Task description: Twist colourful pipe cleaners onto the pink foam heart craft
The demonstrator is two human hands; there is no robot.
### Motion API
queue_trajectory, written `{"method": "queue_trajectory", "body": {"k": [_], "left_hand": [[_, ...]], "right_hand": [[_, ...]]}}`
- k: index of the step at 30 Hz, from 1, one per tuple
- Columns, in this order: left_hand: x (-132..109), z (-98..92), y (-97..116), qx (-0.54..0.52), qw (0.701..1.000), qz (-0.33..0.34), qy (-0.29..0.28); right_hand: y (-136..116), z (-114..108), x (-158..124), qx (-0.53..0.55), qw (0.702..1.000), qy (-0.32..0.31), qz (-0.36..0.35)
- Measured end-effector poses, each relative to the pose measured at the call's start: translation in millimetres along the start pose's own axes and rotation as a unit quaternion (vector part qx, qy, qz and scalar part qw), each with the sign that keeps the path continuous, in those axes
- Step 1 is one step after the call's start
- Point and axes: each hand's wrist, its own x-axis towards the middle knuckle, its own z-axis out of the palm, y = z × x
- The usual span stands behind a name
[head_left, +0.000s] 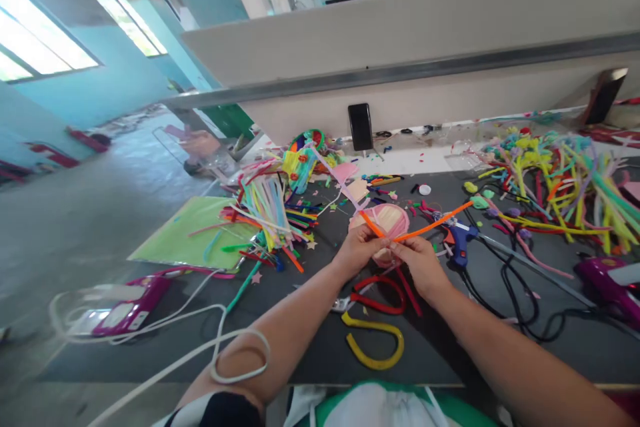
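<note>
An orange pipe cleaner (440, 221) is pinched between my left hand (361, 248) and my right hand (417, 264), whose fingertips nearly meet. It bends there, one short arm pointing up left and a longer one up right. Just behind the fingers lies a round pink-rimmed piece (395, 217) with a pale middle. A lilac strip (333, 173) runs from it toward the upper left. Red-handled scissors (383, 297) rest on the dark table (310, 347) below my hands, with a curved yellow piece (385, 347) nearer to me.
Bundles of pipe cleaners (265, 207) lie at left, more (565, 180) at right. A blue glue gun (461, 243) with black cables sits right of my hands. A white cable (220, 340) loops over my left forearm. A phone (361, 127) leans against the partition.
</note>
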Motion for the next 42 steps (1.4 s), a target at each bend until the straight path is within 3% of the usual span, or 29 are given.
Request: {"method": "queue_trajectory", "body": {"k": [7,12,16,25,30,39,42], "left_hand": [[4,-4.6,-4,-0.044,0.999,-0.013,-0.026],[4,-5.5,-5,-0.027,1.000,0.000,-0.008],[4,-5.3,-5,-0.001,1.000,0.019,-0.014],[0,-0.3,-4,0.016,0.998,0.049,-0.030],[-2,2.1,3,0.018,0.998,0.048,-0.038],[-3,4.0,1,-0.065,0.996,0.051,-0.025],[-4,4.7,4,-0.047,0.997,0.052,-0.022]], "right_hand": [[-10,2,0,0.064,0.997,-0.044,0.029],[-6,-1,3,-0.061,0.997,-0.004,-0.046],[-1,-6,9,-0.121,0.992,0.019,-0.031],[-8,-3,4,0.054,0.997,-0.034,0.034],[-10,-7,3,0.164,0.968,-0.110,0.157],[-15,-14,5,0.251,0.923,-0.149,0.250],[-14,-14,5,0.210,0.940,-0.151,0.221]]}}
